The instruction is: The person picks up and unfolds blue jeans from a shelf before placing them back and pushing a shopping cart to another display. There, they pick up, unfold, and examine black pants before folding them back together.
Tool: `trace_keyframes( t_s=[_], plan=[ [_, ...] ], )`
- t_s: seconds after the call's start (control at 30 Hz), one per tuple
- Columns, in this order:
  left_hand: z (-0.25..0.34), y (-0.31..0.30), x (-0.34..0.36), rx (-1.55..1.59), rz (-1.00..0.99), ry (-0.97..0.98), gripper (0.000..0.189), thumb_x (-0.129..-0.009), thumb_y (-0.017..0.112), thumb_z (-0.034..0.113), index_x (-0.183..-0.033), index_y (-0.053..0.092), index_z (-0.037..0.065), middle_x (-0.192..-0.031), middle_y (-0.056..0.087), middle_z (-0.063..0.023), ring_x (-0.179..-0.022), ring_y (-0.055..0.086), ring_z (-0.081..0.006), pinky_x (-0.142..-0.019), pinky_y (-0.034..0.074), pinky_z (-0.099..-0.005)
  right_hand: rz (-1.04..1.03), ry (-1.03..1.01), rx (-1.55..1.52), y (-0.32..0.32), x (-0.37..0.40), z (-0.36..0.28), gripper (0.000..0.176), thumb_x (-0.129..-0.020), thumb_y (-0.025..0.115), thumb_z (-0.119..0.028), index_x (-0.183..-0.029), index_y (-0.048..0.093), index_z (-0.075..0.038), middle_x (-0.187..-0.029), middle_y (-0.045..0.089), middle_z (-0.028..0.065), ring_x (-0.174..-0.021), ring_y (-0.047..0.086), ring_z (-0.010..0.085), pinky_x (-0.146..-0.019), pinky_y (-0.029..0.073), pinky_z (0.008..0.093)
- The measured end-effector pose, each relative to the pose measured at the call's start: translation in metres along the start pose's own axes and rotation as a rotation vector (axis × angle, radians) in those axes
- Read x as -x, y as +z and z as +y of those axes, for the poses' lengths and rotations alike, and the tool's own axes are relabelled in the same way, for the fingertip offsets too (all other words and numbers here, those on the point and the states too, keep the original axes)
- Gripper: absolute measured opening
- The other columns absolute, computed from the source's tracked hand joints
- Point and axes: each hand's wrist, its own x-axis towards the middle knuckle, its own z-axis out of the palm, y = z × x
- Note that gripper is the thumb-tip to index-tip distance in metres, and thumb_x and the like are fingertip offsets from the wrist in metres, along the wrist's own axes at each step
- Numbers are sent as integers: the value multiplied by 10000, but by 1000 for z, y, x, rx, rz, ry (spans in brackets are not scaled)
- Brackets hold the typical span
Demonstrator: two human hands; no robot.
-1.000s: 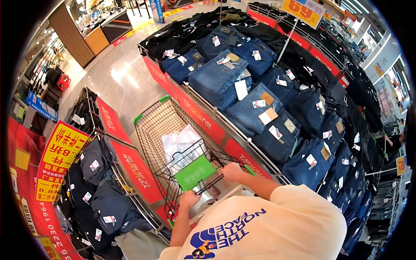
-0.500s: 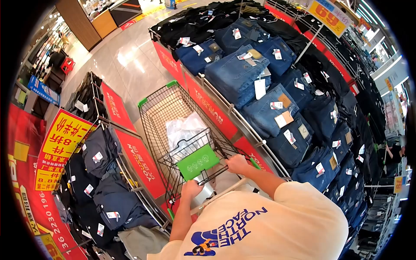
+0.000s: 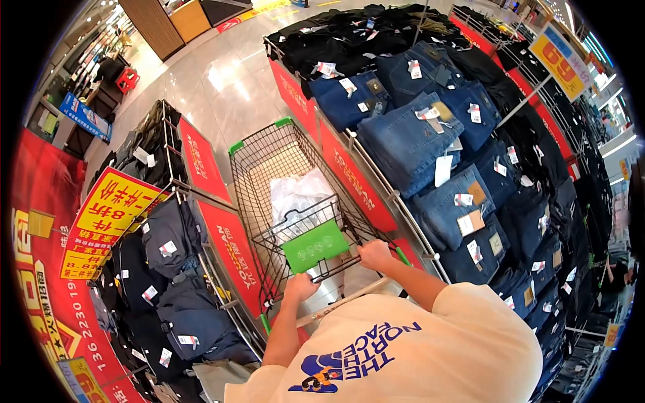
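A black wire shopping cart (image 3: 243, 176) with green corner caps stands in front of me, between two display bins. My left hand (image 3: 300, 287) is wrapped round the left side of its handle bar. Further right, my right hand (image 3: 376, 255) grips the same bar. Between them sits a green panel (image 3: 314, 247) with small round white symbols. Inside the basket lies a white plastic bag (image 3: 295, 191); its contents cannot be made out.
Folded blue jeans (image 3: 411, 138) with tags fill the bin on the right. Dark folded trousers (image 3: 171, 235) lie in the left bin, behind a yellow and red sale sign (image 3: 104, 218). Red panels (image 3: 238, 258) line the narrow aisle. Shiny floor tiles (image 3: 215, 80) stretch ahead.
The bins and signs on both sides have shifted rightward in view, and the jeans sit a little lower. Both hands keep their hold on the cart's handle.
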Motion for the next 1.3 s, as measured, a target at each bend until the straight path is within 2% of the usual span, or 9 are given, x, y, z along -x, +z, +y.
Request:
trace_keyframes(
  t_s=[0.23,0.5,0.57,0.83,0.9,1.3],
  plan=[
    [-7,-49,-46,21,18,-31,462,-828,631,482,-928,768,52,-924,725,-232,-920,700,-395,-847,556,-461,-15,-7,-47,-20,-70,14,245,-774,686,-332,-837,698,-95,-772,712,113,-751,716,297,-682,549,439],
    [-2,-107,-95,-25,31,-25,448,-837,611,471,-957,764,67,-958,722,-236,-931,696,-410,-853,552,-481,-33,-42,-30,-55,-145,37,233,-769,695,-330,-824,702,-104,-771,720,110,-741,721,282,-690,553,424],
    [-1,-116,-108,-16,38,-35,447,-837,610,468,-962,763,66,-963,722,-237,-933,695,-412,-854,550,-484,-73,-32,-9,-65,-160,42,242,-863,669,-345,-881,731,-111,-808,740,104,-791,735,270,-727,551,402],
    [-2,-134,-141,-22,8,-68,449,-828,626,466,-969,763,63,-999,722,-235,-947,694,-408,-855,552,-491,-87,-65,-9,-58,-196,61,261,-842,690,-369,-878,728,-114,-832,740,99,-813,728,266,-757,547,408],
    [-3,-136,-145,-26,-6,-64,451,-827,628,470,-965,763,62,-993,722,-235,-943,694,-407,-854,552,-488,78,-98,-34,-55,-200,64,150,-738,692,-266,-774,675,-121,-738,712,95,-717,708,273,-685,538,413],
    [-14,-174,-180,-18,-25,-32,467,-798,628,468,-921,758,36,-944,720,-239,-900,697,-409,-836,556,-483,128,-111,-44,-63,-246,72,138,-779,657,-253,-751,678,-120,-724,700,102,-691,699,280,-660,535,423]
  ],
)
